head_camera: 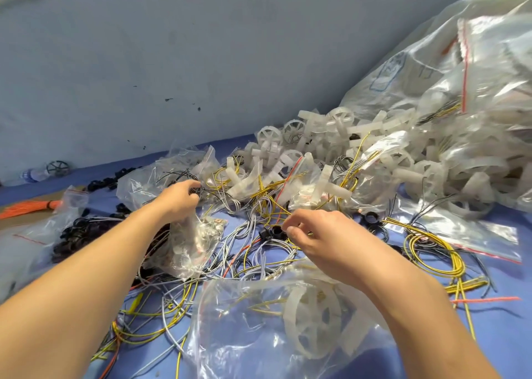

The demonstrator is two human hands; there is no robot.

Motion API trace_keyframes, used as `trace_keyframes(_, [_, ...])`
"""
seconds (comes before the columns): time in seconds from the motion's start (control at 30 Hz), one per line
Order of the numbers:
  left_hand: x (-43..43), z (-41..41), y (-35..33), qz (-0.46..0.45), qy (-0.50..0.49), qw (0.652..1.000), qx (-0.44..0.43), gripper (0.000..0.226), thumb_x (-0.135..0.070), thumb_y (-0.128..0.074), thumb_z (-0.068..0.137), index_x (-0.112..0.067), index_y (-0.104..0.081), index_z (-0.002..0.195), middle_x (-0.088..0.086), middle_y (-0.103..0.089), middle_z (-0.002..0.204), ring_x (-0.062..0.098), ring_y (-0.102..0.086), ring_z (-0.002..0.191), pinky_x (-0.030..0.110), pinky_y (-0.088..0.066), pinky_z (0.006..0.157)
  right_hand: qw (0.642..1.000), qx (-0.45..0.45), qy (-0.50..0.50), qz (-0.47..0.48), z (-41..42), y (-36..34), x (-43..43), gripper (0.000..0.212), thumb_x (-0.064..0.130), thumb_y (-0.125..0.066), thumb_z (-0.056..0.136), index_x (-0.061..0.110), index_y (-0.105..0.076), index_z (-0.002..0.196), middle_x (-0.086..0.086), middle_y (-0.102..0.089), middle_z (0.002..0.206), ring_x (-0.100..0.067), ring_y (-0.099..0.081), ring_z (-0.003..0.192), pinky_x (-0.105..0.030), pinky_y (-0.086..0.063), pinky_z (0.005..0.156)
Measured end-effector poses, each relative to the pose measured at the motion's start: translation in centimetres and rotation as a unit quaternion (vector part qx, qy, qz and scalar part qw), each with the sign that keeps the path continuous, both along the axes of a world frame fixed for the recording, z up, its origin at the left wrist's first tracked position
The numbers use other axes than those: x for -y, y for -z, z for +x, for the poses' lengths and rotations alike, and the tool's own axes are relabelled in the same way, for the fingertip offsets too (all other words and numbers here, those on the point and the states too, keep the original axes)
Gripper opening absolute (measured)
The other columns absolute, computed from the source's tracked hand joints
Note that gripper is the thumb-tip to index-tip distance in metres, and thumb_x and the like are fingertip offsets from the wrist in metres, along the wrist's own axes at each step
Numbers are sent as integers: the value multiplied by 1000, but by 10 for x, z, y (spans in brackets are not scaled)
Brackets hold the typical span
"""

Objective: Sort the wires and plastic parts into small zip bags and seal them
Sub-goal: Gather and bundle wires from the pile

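Note:
My left hand [180,198] grips a crumpled clear zip bag [191,246] holding pale parts, and its fingertips also touch thin black wires [184,174]. My right hand [315,230] pinches yellow and grey wires [267,205] in the tangle at the middle of the blue surface. Loops of yellow wire [431,249] lie to its right. White plastic wheel-shaped parts [316,136] are heaped behind. A clear bag with a white wheel [305,318] lies in front, under my right forearm.
A large clear sack [460,70] full of bagged parts fills the right. Bags of black rings [74,234] lie left, next to an orange wire bundle [28,207]. A flat zip bag [472,234] lies at right. A blue-grey wall [172,61] rises behind.

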State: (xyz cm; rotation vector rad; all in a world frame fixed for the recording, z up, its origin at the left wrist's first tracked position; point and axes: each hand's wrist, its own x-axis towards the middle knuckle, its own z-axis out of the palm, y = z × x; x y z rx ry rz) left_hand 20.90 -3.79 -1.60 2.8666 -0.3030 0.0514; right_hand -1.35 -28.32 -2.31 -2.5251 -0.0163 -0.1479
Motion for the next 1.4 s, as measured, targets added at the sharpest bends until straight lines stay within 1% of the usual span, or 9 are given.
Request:
trace_keyframes(0.13, [13, 3, 12, -92, -22, 995, -14, 43, -7, -37, 96, -8, -54, 135, 13, -55, 138, 31, -56, 119, 35, -44, 99, 1000, 10, 4, 3, 1, 2, 2, 25, 37, -40, 100, 33, -62, 112, 6, -69, 109, -21, -61, 103, -38, -50, 89])
trace_keyframes(0.23, [25, -6, 0, -235, -76, 965, 91, 36, -9, -38, 95, -10, -66, 118, 13, -69, 115, 21, -61, 74, 27, -48, 67, 1000, 20, 7, 6, 2, 3, 2, 24, 38, -40, 99, 35, -61, 110, 7, -68, 107, -21, -62, 100, -39, -50, 87])
trace_keyframes(0.47, [32, -108, -46, -673, 61, 736, -30, 25, -32, -53, 91, -19, -74, 88, 0, -73, 88, 13, -69, 80, 29, -57, 75, 994, 106, 23, 33, 2, -4, -3, 33, 36, -44, 100, 35, -46, 134, 7, -57, 125, -19, -56, 112, -37, -44, 96])
trace_keyframes(0.63, [41, -179, -46, -771, 123, 588, -211, 18, -25, -60, 89, -18, -76, 85, 1, -70, 83, 10, -66, 71, 26, -56, 68, 975, 210, 30, 71, -5, -19, -29, 69, 48, -47, 96, 29, -14, 154, 4, -24, 154, -16, -26, 142, -38, -28, 115])
trace_keyframes(0.77, [44, -205, -39, -789, 88, 533, -294, 16, -18, -60, 91, -12, -74, 85, 6, -66, 82, 13, -62, 67, 27, -55, 63, 962, 257, -30, 89, -12, -25, -40, 37, 41, -47, 99, 29, -51, 134, 9, -61, 126, -11, -54, 118, -36, -42, 101])
trace_keyframes(0.87, [35, -210, -31, -769, 62, 579, -264, 15, -20, -62, 88, -16, -76, 84, 8, -68, 82, 15, -63, 65, 27, -56, 60, 962, 203, -76, 167, -15, -20, -45, 17, 29, -46, 101, 25, -63, 102, 10, -66, 74, -10, -63, 73, -34, -50, 72])
trace_keyframes(1.0, [24, -207, -25, -612, 56, 785, -86, 22, -25, -53, 97, -24, -74, 88, 3, -67, 74, 14, -63, 61, 25, -53, 51, 958, 85, -94, 257, -11, -18, -50, 24, 25, -45, 102, 27, -62, 85, 8, -49, 56, -9, -46, 50, -31, -44, 57])
trace_keyframes(1.07, [19, -205, -24, -538, 85, 839, 4, 18, -33, -56, 94, -26, -72, 93, -4, -66, 71, 11, -61, 59, 23, -51, 49, 943, 19, -105, 316, -9, -19, -54, 27, 27, -47, 102, 27, -64, 82, 11, -42, 51, -7, -40, 45, -31, -45, 52])
trace_keyframes(1.4, [-4, -198, -13, -392, 98, 898, 173, 11, -26, -63, 92, -29, -73, 96, -17, -66, 87, 4, -63, 73, 32, -53, 70, 851, -128, -132, 493, -16, -26, -61, 20, 40, -53, 97, 23, -63, 99, 4, -40, 61, -7, -21, 41, -14, -19, 37])
